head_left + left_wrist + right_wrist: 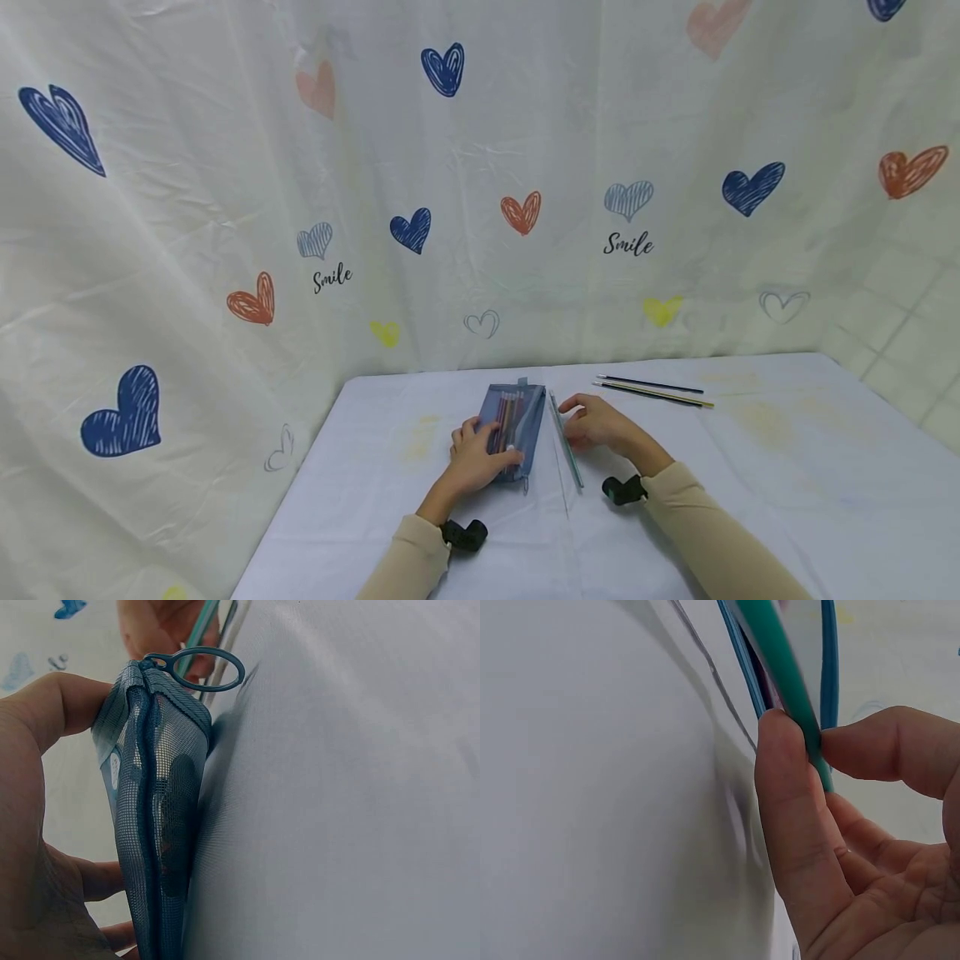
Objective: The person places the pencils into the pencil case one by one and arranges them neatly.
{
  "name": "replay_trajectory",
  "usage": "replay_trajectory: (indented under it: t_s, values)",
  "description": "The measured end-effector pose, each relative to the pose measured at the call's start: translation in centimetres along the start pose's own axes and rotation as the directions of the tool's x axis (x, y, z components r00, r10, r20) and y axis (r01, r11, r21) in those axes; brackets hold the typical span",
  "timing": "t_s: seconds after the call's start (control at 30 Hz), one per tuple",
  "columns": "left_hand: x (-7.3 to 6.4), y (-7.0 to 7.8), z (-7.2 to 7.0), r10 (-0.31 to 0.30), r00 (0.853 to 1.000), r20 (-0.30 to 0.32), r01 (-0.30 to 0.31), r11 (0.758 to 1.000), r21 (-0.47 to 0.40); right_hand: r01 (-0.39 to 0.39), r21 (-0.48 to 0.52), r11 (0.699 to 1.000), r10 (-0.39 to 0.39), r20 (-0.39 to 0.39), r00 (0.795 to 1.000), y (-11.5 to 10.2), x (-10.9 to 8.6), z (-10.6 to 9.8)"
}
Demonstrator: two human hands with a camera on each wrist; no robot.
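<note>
A blue mesh pencil case [534,427] lies flat on the table, with several pencils [507,412] showing through its top. Over its near left part my left hand [480,458] rests with fingers spread; in the left wrist view the thumb presses the corner beside the oval zip pull [241,671]. Just right of the case, my right hand [596,422] pinches a green pencil [780,660] between thumb and fingertips. That pencil slants along the case's right side, low over the cloth.
Behind and right of my right hand lie a dark pencil [652,385] and, beside it, dark and yellow pencils [660,396]. A white cloth [750,517] covers the table. A curtain printed with hearts [555,283] hangs at the back and left.
</note>
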State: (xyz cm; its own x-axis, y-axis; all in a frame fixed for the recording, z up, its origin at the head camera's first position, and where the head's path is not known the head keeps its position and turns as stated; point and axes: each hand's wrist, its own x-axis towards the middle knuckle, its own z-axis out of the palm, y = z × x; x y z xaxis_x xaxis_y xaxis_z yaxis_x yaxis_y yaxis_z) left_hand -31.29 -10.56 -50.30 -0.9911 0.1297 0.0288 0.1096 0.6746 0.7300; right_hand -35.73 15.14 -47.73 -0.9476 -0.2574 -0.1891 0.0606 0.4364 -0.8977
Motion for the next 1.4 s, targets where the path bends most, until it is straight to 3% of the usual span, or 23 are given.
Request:
replay_trajectory:
  t_s: [0.43, 0.6, 1.03, 1.4]
  values:
    - [0.1, -0.2, 0.1, -0.009, 1.0, -0.004, 0.009, 1.0, 0.01, -0.023, 0.104, 0.994, 0.022, 0.014, 1.0, -0.6, 0.3, 2.8]
    - [0.2, -0.2, 0.0, -0.006, 1.0, -0.003, 0.006, 1.0, 0.01, -0.028, 0.147, 0.989, 0.032, -0.026, 0.999, -1.4, 0.6, 3.8]
    - [0.2, 0.2, 0.1, -0.001, 1.0, 0.004, 0.001, 1.0, 0.017, -0.133, 0.158, 0.978, 0.153, -0.119, 0.981, -2.6, 1.9, 4.4]
    - [0.1, -0.1, -0.1, -0.006, 1.0, 0.0, 0.006, 1.0, 0.002, -0.112, 0.247, 0.963, 0.148, -0.13, 0.981, -2.8, 2.7, 5.4]
